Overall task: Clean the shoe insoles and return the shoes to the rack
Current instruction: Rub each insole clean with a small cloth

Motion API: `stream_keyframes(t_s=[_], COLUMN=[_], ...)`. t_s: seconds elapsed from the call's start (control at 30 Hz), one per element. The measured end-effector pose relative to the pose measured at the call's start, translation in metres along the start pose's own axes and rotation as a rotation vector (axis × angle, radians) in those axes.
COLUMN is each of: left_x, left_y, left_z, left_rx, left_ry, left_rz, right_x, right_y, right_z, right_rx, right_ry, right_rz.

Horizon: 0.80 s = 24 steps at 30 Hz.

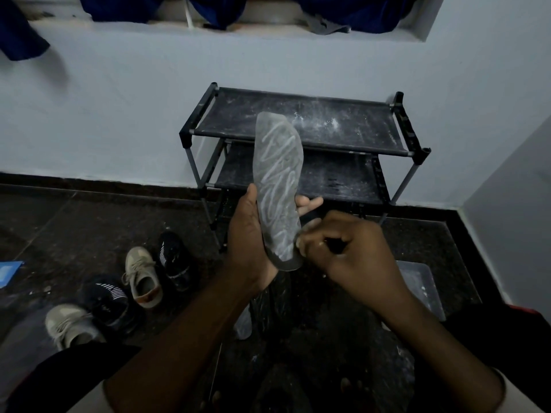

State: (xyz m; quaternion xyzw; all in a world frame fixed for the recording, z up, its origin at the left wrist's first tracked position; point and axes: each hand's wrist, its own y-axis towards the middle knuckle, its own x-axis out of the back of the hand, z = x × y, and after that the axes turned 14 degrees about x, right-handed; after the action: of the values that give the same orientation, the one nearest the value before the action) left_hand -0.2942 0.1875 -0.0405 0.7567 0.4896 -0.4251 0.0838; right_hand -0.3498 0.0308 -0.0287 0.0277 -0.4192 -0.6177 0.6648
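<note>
My left hand (249, 234) grips a grey insole (278, 177) upright in front of me, thumb on its left edge and fingertips showing past its right edge. White powdery zigzag streaks cover the insole's face. My right hand (346, 248) is curled round a small dark tool, probably a brush (313, 217), whose end touches the insole's lower right edge. Behind the insole stands a black two-tier shoe rack (298, 126), dusted with white powder, no shoes on it. On the floor at the left lie two beige sneakers (143, 275) and two black sneakers (174, 259).
A clear plastic container (423, 281) sits on the dark floor at the right. Another insole or dark sheet (274, 305) lies on the floor below my hands. The white wall is close behind the rack, with blue cloth (214, 7) hanging over a ledge above.
</note>
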Motion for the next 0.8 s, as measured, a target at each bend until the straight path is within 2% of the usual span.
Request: stream_keyframes(t_s=[0.07,0.2,0.23,0.3,0.37,0.47,0.53,0.67,0.8], left_x=[0.0,-0.001,-0.001,-0.002,-0.001,0.001,0.002,0.001,0.002], left_y=[0.0,-0.001,-0.001,-0.002,-0.002,-0.001,-0.002,-0.005,-0.003], left_z=[0.001,0.001,0.001,0.001,0.001,0.001,0.001,0.001,0.0], left_rx=[0.0,-0.024,-0.021,-0.006,0.0,-0.002,-0.003,-0.011,-0.021], left_ry=[0.014,0.005,0.001,-0.005,-0.01,-0.017,-0.015,0.016,0.004], left_rz=[0.003,-0.006,-0.002,0.008,0.016,0.021,0.01,0.037,0.035], right_x=[-0.001,-0.01,-0.007,-0.003,-0.003,-0.013,-0.01,-0.004,-0.018], right_y=[0.002,-0.003,-0.002,0.0,0.002,-0.002,-0.001,0.005,-0.001], right_z=[0.0,0.003,0.003,-0.001,-0.001,0.004,0.005,0.0,0.01], right_rx=[0.004,0.021,-0.005,-0.039,-0.018,0.029,-0.017,-0.083,-0.061], right_ry=[-0.039,-0.036,0.001,0.035,-0.027,-0.041,0.03,0.061,0.075], right_rz=[-0.048,0.143,0.134,0.004,-0.06,0.117,0.165,-0.037,0.125])
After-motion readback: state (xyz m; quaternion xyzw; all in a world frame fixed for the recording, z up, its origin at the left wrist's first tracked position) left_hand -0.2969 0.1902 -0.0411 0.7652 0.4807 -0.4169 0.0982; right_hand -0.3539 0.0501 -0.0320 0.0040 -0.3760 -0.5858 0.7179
